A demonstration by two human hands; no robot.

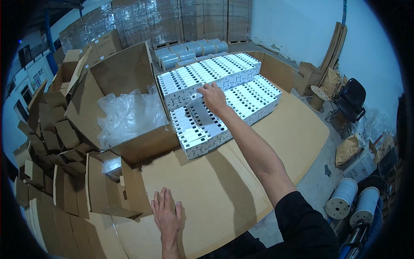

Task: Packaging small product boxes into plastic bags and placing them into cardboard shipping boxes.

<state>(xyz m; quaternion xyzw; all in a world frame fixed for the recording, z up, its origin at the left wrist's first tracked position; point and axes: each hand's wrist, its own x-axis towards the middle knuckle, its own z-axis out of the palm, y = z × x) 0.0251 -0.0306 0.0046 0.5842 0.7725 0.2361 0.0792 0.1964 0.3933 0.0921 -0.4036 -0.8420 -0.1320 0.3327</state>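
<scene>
My left hand (166,213) lies flat on the brown cardboard tabletop (198,185), fingers stretched out, beside an open small carton (101,190). A small clear-wrapped item (113,167) sits in that carton. My right hand (213,98) reaches out over rows of slim white boxes with black squares (207,73). Its fingers are curled at the end of one white box (196,96), which stands slightly above the lower row. The far part of that box is hard to make out. Under the hand, a shadow falls across the nearer white boxes (194,136).
Left of the stacks stands a large open carton (142,144) with crumpled clear plastic (129,114). Many open cartons (47,146) crowd the left. Wrapped spools (189,51) lie behind the table; a black chair (350,99) and cable reels (342,198) stand on the right.
</scene>
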